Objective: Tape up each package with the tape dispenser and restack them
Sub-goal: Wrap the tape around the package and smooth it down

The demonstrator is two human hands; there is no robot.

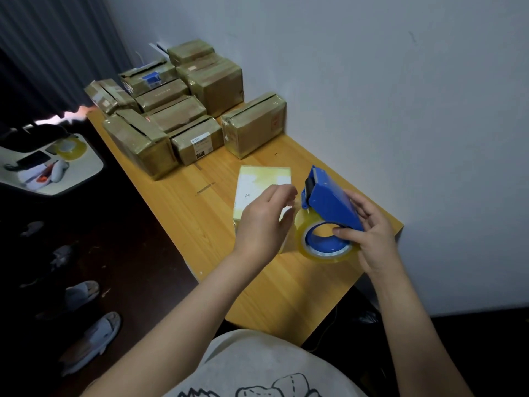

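Seems mostly done, with brown packages (183, 121) taped and stacked far on table (286, 282), white package (257, 181) partly taped under left hand (262, 224) pinching tape (326, 253), right hand (372, 233) gripping dispenser (329, 202).

White label (200, 138) on brown package (186, 150), print unreadable

left hand (262, 222) pinches, fingers curled; right hand (369, 229) grips, forearms outstretched.

Blue tape dispenser (329, 202) (clear roll) just beside flat white package (257, 181); brown taped packages (177, 113) grouped behind
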